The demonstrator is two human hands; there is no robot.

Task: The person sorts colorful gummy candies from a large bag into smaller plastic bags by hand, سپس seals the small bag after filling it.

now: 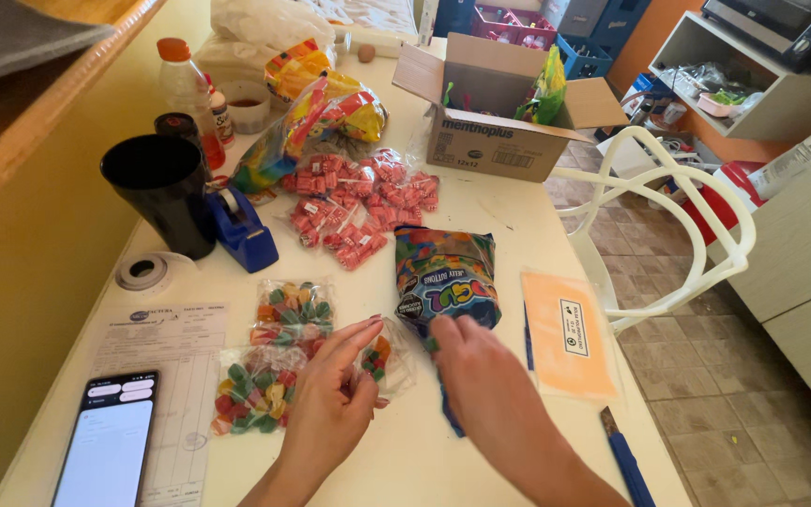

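Pinching a small clear candy bag [382, 361] between my left hand [330, 408] and right hand [481, 376] fingertips near the table's [481, 202] front edge; sweets could be spilling if I'm tilting it.

table [509, 221]: smooth, matt, cream
candy bag [446, 275], middle of table: glossy printed plastic
small sachets [274, 366], left of candy bag: clear, shiny film
box [490, 141], beyond candy bag: matt brown cardboard
mug [163, 188], far left of candy bag: glossy black
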